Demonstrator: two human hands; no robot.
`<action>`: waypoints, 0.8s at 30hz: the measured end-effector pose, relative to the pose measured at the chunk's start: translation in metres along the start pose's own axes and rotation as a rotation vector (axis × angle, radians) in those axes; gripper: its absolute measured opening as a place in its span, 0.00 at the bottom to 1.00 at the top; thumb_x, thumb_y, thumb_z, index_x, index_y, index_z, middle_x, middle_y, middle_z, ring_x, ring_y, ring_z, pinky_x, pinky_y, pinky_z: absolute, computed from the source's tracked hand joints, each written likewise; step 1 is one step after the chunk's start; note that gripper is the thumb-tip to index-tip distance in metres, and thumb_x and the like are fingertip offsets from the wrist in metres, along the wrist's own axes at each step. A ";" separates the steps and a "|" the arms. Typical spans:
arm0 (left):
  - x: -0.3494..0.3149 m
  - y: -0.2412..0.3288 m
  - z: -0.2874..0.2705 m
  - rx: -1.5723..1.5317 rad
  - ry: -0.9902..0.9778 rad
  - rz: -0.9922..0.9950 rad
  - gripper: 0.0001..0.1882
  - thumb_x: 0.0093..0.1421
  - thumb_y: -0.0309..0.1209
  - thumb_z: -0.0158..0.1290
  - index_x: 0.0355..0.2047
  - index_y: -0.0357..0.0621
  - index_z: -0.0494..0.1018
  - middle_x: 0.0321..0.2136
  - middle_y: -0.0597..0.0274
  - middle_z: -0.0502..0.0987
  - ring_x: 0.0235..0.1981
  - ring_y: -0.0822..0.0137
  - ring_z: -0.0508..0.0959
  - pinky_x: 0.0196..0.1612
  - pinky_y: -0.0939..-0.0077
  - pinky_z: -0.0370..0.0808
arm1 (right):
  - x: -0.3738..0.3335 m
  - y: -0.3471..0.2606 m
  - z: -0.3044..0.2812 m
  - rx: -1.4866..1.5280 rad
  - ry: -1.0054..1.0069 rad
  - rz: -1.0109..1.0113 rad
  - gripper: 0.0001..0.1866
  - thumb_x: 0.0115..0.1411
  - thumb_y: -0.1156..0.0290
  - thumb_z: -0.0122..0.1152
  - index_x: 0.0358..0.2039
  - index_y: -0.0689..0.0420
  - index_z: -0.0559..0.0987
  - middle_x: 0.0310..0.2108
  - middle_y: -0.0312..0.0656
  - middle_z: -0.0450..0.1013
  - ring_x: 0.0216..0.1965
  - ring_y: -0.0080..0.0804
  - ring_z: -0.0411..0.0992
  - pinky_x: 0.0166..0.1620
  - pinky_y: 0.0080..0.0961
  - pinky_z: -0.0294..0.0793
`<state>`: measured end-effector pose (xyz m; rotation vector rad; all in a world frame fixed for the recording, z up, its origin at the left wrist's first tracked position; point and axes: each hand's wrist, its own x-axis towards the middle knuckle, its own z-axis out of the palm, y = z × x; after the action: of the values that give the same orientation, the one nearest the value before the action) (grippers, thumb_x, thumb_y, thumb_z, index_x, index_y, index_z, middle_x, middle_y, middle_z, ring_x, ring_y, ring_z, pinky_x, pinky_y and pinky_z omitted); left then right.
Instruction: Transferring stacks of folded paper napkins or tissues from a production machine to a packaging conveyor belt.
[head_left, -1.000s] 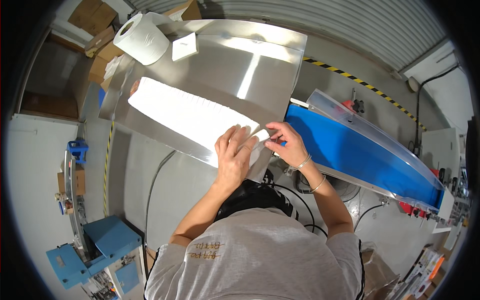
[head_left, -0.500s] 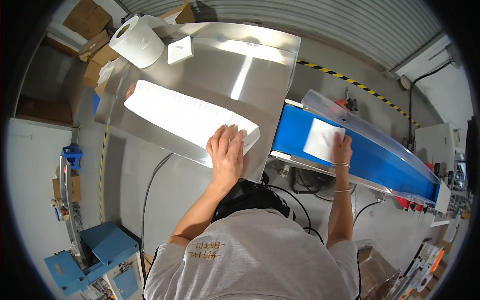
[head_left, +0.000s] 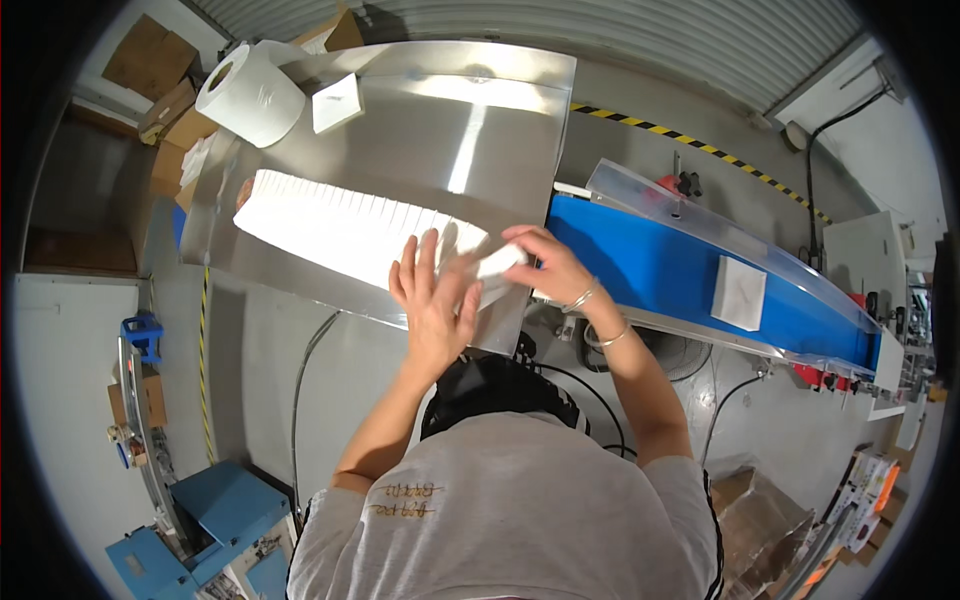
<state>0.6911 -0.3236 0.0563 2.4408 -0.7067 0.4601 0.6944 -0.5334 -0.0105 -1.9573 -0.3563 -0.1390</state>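
A long row of thin white square packets (head_left: 340,222), pressed face to face, lies on the shiny metal table (head_left: 400,135). My left hand (head_left: 435,305) rests at the row's right end with its fingers spread. Beside it, my right hand (head_left: 555,270) grips one white square packet (head_left: 498,262) between thumb and fingers, at the end of the row. Another white packet (head_left: 739,293) lies flat on the blue conveyor belt (head_left: 640,258) to the right.
A big white roll (head_left: 262,105) and a small white stack (head_left: 337,104) sit at the table's far left. A clear guard (head_left: 690,215) runs along the belt's far side. Cardboard boxes (head_left: 180,150) stand left of the table. A fan (head_left: 670,350) is under the belt.
My right hand has let go of the packet on the belt and come left to the row, taking hold of another. The released packet has moved right along the belt. My left hand's fingers have spread.
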 end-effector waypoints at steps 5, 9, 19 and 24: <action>0.000 -0.023 0.003 0.053 0.028 -0.013 0.16 0.55 0.23 0.55 0.46 0.42 0.75 0.55 0.54 0.66 0.59 0.48 0.61 0.60 0.51 0.53 | -0.044 0.040 -0.039 0.126 0.549 0.612 0.22 0.62 0.53 0.57 0.39 0.62 0.71 0.33 0.47 0.75 0.33 0.29 0.71 0.40 0.28 0.72; -0.002 -0.026 0.006 0.029 0.068 0.031 0.15 0.54 0.21 0.56 0.44 0.43 0.76 0.52 0.59 0.70 0.56 0.50 0.65 0.59 0.53 0.57 | -0.086 0.073 -0.101 -0.391 0.709 0.869 0.25 0.60 0.47 0.54 0.37 0.61 0.73 0.33 0.55 0.74 0.37 0.54 0.72 0.41 0.38 0.71; -0.002 -0.027 0.006 -0.049 0.075 0.045 0.16 0.50 0.19 0.57 0.40 0.48 0.79 0.52 0.59 0.71 0.57 0.53 0.65 0.59 0.54 0.56 | -0.097 0.028 -0.113 -1.375 0.797 0.546 0.29 0.53 0.52 0.64 0.53 0.51 0.70 0.50 0.45 0.68 0.44 0.47 0.69 0.45 0.42 0.68; -0.003 -0.028 0.002 -0.047 0.032 0.026 0.16 0.50 0.20 0.57 0.40 0.50 0.80 0.54 0.59 0.69 0.60 0.50 0.61 0.61 0.51 0.51 | -0.007 -0.036 -0.015 -0.076 0.096 0.263 0.25 0.49 0.69 0.69 0.49 0.50 0.74 0.47 0.40 0.69 0.45 0.34 0.72 0.45 0.29 0.74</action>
<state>0.7049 -0.3031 0.0418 2.3779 -0.7286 0.4857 0.6777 -0.5353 0.0253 -2.0451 -0.0300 -0.0767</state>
